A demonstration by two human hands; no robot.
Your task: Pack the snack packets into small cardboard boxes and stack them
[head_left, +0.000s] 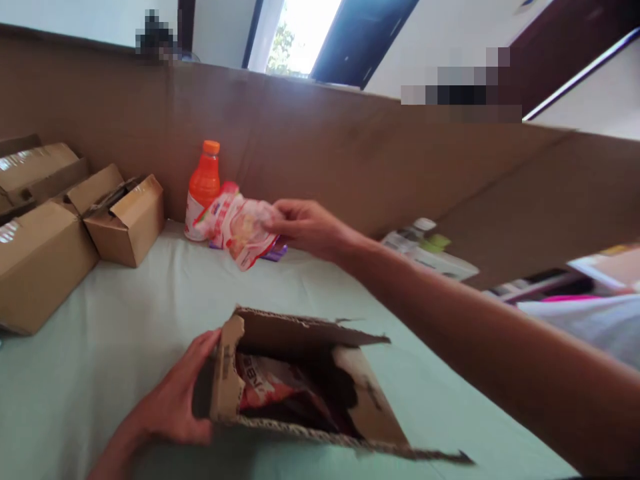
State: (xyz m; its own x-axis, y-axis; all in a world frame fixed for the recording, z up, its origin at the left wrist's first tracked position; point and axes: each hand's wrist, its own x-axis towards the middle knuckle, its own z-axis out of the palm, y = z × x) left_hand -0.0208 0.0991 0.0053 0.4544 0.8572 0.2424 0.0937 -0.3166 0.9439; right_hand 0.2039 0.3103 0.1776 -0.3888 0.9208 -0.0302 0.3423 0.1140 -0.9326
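Note:
My right hand (304, 227) reaches far across the table and pinches a pink and white snack packet (239, 225), held just above the cloth beside an orange drink bottle (203, 189). A purple item (275, 252) lies under the packet. My left hand (180, 393) grips the left flap of an open, torn cardboard box (295, 380) near me. Red and white packets (265, 392) show inside the box.
Several closed and half-open cardboard boxes (75, 220) sit at the left on the pale green cloth (150, 307). A tall cardboard wall (350, 147) runs along the far side. White boxed items (425, 250) lie at the right behind my arm.

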